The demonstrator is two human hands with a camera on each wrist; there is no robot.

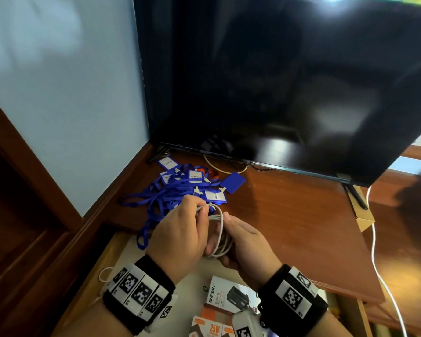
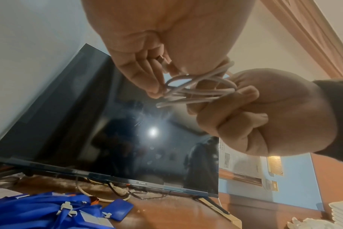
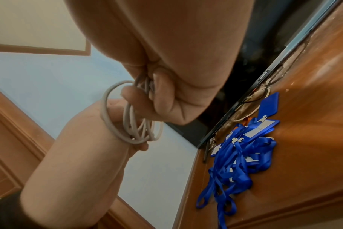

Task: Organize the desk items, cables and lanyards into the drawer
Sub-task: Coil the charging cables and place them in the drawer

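Here, at lower centre of the head view, both hands held a coiled white cable (image 1: 218,235) in the air above the open drawer (image 1: 112,254). The left hand (image 1: 178,235) pinched the loose end between curled fingers; the right hand (image 1: 247,244) clenched round the loops. The cable appeared light, limp and smooth, so the coil would likely spring apart if released; the safest hold was judged to be across all loops together, as the right wrist view showed. The blue lanyards (image 1: 178,190) lay tangled on the desk (image 1: 289,215) at centre frame, just beyond the hands, one strap hanging over the edge. Soft and snag-prone, they were best gathered as one bunch.
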